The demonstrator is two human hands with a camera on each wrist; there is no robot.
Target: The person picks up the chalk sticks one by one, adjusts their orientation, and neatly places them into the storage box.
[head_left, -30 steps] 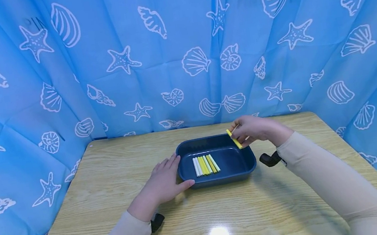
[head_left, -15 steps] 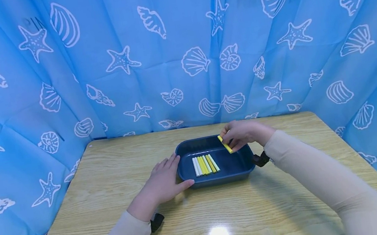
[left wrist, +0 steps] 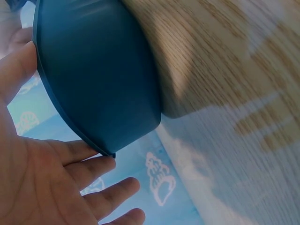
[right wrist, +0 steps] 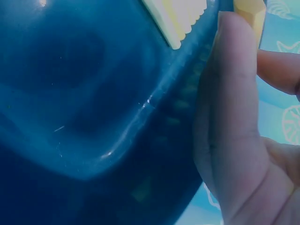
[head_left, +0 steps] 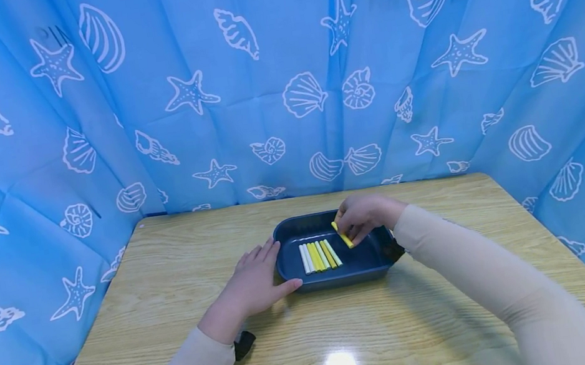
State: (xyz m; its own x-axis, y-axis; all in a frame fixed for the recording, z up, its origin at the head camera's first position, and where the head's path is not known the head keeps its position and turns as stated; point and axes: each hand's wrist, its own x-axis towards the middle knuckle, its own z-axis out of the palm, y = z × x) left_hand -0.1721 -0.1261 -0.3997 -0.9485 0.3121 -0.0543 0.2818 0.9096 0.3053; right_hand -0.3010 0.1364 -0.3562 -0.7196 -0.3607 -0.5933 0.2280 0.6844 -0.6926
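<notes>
A dark blue rectangular tray [head_left: 358,263] stands on the table, with a row of several white and yellow chalk sticks [head_left: 320,256] lying side by side on its floor. My right hand [head_left: 364,214] pinches a single yellow chalk stick [head_left: 343,235] above the tray's right half, tilted and apart from the row. Part of that stick [right wrist: 251,11] shows past the fingers in the right wrist view. At the tray's left end is my left hand [head_left: 253,283], fingers extended and spread. The left wrist view shows its thumb and some fingertips touching the tray's rim [left wrist: 65,119].
The wooden table [head_left: 183,249] surrounds the tray on all sides. A blue curtain [head_left: 287,145] with white shell and starfish prints hangs behind the table and along both sides. A bright light reflection lies on the tabletop near the front.
My right hand has moved left and slightly down with the yellow chalk stick, from the tray's right end toward the row. The left hand and the row have stayed still.
</notes>
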